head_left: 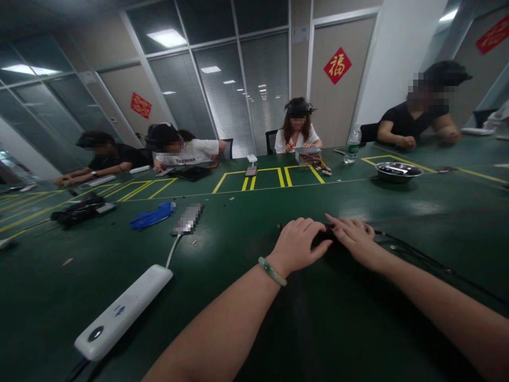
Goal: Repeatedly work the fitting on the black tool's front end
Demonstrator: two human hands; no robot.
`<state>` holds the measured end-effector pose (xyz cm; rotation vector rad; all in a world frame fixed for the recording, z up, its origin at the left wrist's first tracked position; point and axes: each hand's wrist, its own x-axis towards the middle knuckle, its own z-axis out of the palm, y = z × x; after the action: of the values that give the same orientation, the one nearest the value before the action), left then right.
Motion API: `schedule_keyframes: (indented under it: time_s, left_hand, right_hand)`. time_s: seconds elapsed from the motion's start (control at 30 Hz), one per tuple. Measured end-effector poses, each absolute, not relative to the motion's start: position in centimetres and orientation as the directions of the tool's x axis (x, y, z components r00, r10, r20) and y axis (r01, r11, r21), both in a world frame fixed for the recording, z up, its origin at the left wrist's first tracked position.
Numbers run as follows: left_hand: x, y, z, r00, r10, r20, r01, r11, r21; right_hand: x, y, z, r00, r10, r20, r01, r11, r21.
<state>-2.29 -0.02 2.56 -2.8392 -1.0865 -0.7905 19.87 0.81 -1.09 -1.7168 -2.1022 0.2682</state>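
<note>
Both my hands rest side by side on a dark object (323,240) on the green table (254,297), mostly hidden under them. My left hand (299,244), with a green bangle at the wrist, has its fingers curled over the object's left part. My right hand (353,234) lies over its right part, fingers bent and pressed on it. A thin black cable (421,257) runs from under my right hand toward the right edge.
A white power strip (121,313) lies at the near left, its cord leading to a blurred item (187,219). Blue gloves (153,216) and a black bundle (81,209) lie left. Several people sit at the far side, with a water bottle (352,144) and metal bowl (398,171).
</note>
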Motion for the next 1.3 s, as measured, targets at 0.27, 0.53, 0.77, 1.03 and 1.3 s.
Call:
schedule_keyframes:
  time_s: [0.27,0.53,0.77,1.03,1.3]
  left_hand:
    - [-2.0,0.5,1.2,0.677,0.622,0.393,0.627,-0.767,0.134]
    - [-2.6,2.0,0.0,0.652,0.653,0.385,0.644,-0.745,0.173]
    - [-3.0,2.9,0.4,0.664,0.672,0.328,0.666,-0.731,0.149]
    - [-8.4,5.0,3.8,0.752,0.659,0.015,0.612,-0.706,0.355]
    - [-11.2,5.5,5.0,0.692,0.709,-0.134,0.689,-0.595,0.413]
  right_hand:
    - [20.7,-0.1,0.1,-0.386,0.892,0.234,0.748,0.451,-0.487]
    - [30.7,1.6,0.3,-0.042,0.976,-0.214,0.987,0.007,-0.163]
    - [30.6,1.3,1.6,-0.049,0.965,-0.259,0.987,0.007,-0.159]
    - [26.9,1.7,1.0,-0.186,0.967,-0.172,0.953,0.134,-0.272]
    - [21.3,-0.4,2.1,-0.299,0.953,0.044,0.951,0.302,-0.062]
